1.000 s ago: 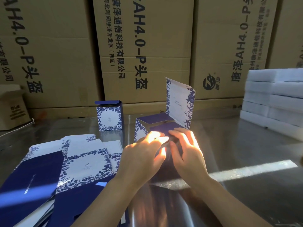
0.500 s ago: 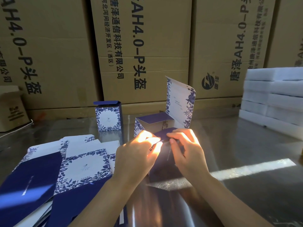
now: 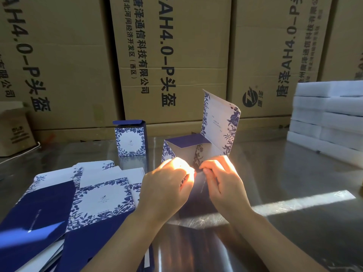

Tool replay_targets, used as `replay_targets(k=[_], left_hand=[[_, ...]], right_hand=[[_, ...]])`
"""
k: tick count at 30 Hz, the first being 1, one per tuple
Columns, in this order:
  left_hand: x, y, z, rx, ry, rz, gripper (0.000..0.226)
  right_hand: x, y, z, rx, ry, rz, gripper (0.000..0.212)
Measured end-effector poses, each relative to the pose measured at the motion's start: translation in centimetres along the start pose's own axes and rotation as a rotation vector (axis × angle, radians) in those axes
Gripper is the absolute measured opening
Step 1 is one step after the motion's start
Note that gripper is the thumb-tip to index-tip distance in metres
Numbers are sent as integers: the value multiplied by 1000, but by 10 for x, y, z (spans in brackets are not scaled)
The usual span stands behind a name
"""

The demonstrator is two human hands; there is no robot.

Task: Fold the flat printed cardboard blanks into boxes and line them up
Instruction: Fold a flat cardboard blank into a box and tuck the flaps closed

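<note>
Left hand (image 3: 167,185), right hand (image 3: 221,182) now pinch box (image 3: 220,124); cartons (image 3: 186,26) read "AH4.0-P".

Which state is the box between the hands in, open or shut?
Open: the box has its lid standing upright and its white inside shows.

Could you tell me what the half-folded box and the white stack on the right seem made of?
The half-folded box looks like thin printed card, matt blue-and-white, holding crisp creases. The white stack is probably foam slabs, matt with soft edges.
</note>
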State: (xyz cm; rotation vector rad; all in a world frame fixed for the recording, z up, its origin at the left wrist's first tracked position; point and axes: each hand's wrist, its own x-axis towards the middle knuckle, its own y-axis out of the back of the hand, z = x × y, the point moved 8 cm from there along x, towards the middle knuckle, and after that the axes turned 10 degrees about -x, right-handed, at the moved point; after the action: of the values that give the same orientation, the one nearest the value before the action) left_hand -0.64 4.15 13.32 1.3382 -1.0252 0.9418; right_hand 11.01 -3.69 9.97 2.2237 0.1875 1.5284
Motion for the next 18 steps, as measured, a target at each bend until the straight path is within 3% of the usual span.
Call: replay_targets(k=[10, 13, 18], left_hand=[[-1, -7, -6, 20, 69, -72, 21], [-2, -12, -7, -5, 56, -128, 23], [-3, -13, -8, -19, 84, -111, 8]], right_hand=[[-2, -2, -4, 9, 44, 0, 28], [-2, -2, -7, 21, 57, 0, 26], [-2, -2, -5, 40, 30, -4, 17]])
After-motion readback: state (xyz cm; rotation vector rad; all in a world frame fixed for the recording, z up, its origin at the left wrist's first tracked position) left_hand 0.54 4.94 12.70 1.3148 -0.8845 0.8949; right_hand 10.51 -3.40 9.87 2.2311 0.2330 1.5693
